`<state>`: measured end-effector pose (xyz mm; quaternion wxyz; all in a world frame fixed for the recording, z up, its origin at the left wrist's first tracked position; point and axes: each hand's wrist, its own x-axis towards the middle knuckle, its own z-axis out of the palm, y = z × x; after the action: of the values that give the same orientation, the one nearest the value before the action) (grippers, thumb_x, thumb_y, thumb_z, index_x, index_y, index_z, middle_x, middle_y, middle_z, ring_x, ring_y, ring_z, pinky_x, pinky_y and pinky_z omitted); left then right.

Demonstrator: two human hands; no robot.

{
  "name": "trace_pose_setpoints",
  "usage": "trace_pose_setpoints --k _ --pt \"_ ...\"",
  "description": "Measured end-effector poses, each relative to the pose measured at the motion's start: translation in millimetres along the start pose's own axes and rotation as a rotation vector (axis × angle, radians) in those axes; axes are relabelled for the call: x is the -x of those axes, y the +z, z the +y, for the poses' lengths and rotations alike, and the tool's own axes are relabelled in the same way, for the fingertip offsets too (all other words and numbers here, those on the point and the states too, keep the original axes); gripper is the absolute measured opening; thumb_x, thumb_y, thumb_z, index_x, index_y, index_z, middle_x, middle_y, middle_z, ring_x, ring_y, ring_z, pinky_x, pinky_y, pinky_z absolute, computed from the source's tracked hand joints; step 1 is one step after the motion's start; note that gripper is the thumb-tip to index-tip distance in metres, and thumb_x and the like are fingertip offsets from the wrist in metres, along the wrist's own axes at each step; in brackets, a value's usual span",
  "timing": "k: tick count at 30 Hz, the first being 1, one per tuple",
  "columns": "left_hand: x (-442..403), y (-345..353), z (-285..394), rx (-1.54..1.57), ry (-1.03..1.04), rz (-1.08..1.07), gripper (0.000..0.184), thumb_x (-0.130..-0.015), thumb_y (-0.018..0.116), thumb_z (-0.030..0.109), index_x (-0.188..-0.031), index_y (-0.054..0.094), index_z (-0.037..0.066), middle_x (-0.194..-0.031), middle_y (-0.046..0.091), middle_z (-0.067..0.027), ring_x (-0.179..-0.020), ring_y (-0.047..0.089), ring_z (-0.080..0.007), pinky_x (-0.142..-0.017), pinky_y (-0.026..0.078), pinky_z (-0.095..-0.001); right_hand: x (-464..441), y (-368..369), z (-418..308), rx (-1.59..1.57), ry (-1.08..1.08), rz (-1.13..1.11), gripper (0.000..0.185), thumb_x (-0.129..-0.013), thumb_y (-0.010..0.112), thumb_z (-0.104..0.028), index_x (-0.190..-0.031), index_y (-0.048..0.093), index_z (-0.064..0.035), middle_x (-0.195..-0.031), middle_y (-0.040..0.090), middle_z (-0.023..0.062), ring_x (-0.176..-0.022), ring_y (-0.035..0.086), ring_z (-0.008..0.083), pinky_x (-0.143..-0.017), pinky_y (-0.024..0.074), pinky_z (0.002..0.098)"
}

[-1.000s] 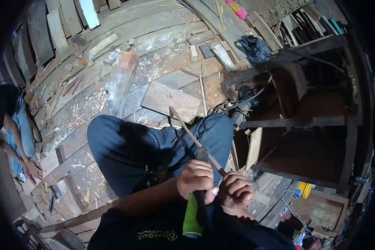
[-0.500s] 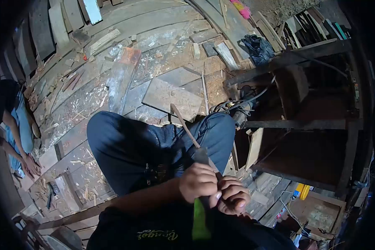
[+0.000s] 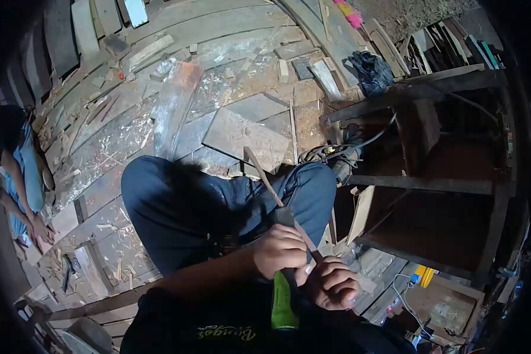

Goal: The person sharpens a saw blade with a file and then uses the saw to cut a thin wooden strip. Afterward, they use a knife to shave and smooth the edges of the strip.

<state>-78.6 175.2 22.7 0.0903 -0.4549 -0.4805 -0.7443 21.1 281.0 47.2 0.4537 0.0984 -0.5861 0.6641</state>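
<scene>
My left hand (image 3: pixel 281 251) is wrapped round a dark tool with a bright green end (image 3: pixel 285 301) that points toward my body. Close beside it on the right, my right hand (image 3: pixel 334 284) is closed on the lower end of a thin, curved wooden strip (image 3: pixel 260 169). The strip slants up and left over my lap, crossing the tool's dark upper part. Its bent tip is near a flat board (image 3: pixel 246 140) on the floor in front of my knees. The tool's far side is hidden by my fingers.
A dark wooden frame (image 3: pixel 425 183) stands at the right, with cables beside it. Wood offcuts and shavings litter the plank floor (image 3: pixel 124 127). Another person's hands (image 3: pixel 40 231) rest low at the left. A black plastic bag (image 3: pixel 371 74) lies at the upper right.
The tool and both hands have shifted slightly against each other, and the strip's angle has changed a little. Both hands keep their hold. The whole view has shifted slightly.
</scene>
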Motion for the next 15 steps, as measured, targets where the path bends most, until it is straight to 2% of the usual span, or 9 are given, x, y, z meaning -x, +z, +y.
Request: trace_pose_setpoints --k 2,4,6,10,12,13,14,15 --pt "6.6 -9.0 -18.5 0.040 -0.022 -0.052 0.025 -0.068 0.064 -0.002 -0.056 0.044 0.006 -0.055 0.047 -0.0080 -0.044 0.047 -0.0247 -0.044 0.037 -0.0343 0.5 -1.3 -2.7 0.029 0.013 -0.004 0.045 -0.104 0.043 -0.032 -0.066 0.036 -0.0080 -0.046 0.044 0.0054 -0.038 0.043 0.0194 -0.045 0.0438 0.0360" --pt "0.8 -15.6 -19.8 -0.080 -0.058 0.001 0.025 -0.069 0.064 -0.003 -0.056 0.045 0.007 -0.055 0.048 -0.0080 -0.045 0.049 -0.0248 -0.044 0.037 -0.0342 -0.9 -3.9 -3.7 0.035 0.044 0.009 0.046 -0.104 0.042 -0.033 -0.066 0.037 -0.0081 -0.047 0.044 0.0062 -0.040 0.045 0.0204 -0.047 0.0448 0.0363" --pt "-4.9 -15.7 -12.7 -0.008 -0.108 0.014 0.025 -0.067 0.068 0.004 -0.055 0.046 0.006 -0.057 0.054 -0.0095 -0.049 0.058 -0.0264 -0.051 0.049 -0.0362 -4.1 -6.4 -8.7 0.009 0.098 -0.073 0.045 -0.104 0.042 -0.034 -0.067 0.037 -0.0085 -0.049 0.044 0.0065 -0.041 0.046 0.0212 -0.048 0.0459 0.0365" --pt "7.1 -17.0 -27.0 -0.066 -0.029 -0.058 0.032 -0.072 0.073 0.009 -0.056 0.045 0.005 -0.055 0.049 -0.0071 -0.049 0.058 -0.0253 -0.051 0.050 -0.0371 -1.3 -0.9 -3.5 0.067 0.007 -0.022 0.045 -0.103 0.041 -0.034 -0.065 0.037 -0.0098 -0.047 0.042 0.0050 -0.040 0.043 0.0203 -0.047 0.0429 0.0344" --pt "7.1 -18.3 -28.6 -0.094 -0.002 -0.045 0.036 -0.074 0.075 0.012 -0.056 0.044 0.006 -0.056 0.050 -0.0065 -0.050 0.057 -0.0244 -0.050 0.048 -0.0355 -2.5 2.7 -2.6 -0.011 0.054 0.187 0.045 -0.103 0.041 -0.034 -0.065 0.036 -0.0103 -0.047 0.043 0.0048 -0.038 0.039 0.0190 -0.045 0.0391 0.0328" --pt "8.3 -17.8 -26.1 -0.018 -0.026 -0.025 0.030 -0.071 0.071 0.006 -0.055 0.045 0.006 -0.055 0.047 -0.0061 -0.047 0.053 -0.0241 -0.047 0.044 -0.0343 -10.5 0.9 -3.1 0.020 0.076 0.016 0.045 -0.103 0.041 -0.034 -0.065 0.036 -0.0110 -0.047 0.041 0.0037 -0.037 0.034 0.0163 -0.046 0.0369 0.0308" --pt "5.7 -17.2 -24.2 0.057 -0.044 -0.005 0.026 -0.067 0.067 0.000 -0.054 0.046 0.007 -0.053 0.044 -0.0057 -0.044 0.048 -0.0237 -0.045 0.040 -0.0330 -10.6 1.4 -5.4 0.018 0.079 0.011 0.045 -0.103 0.041 -0.034 -0.065 0.036 -0.0110 -0.047 0.041 0.0037 -0.037 0.034 0.0163 -0.046 0.0369 0.0308" --pt "5.2 -11.3 -20.1 0.057 0.031 0.032 0.025 -0.067 0.066 -0.001 -0.054 0.046 0.006 -0.053 0.043 -0.0062 -0.043 0.047 -0.0242 -0.044 0.039 -0.0331 -10.3 1.3 -7.2 0.031 0.108 -0.023 0.045 -0.103 0.041 -0.034 -0.064 0.035 -0.0113 -0.046 0.040 0.0033 -0.037 0.032 0.0154 -0.047 0.0369 0.0303"
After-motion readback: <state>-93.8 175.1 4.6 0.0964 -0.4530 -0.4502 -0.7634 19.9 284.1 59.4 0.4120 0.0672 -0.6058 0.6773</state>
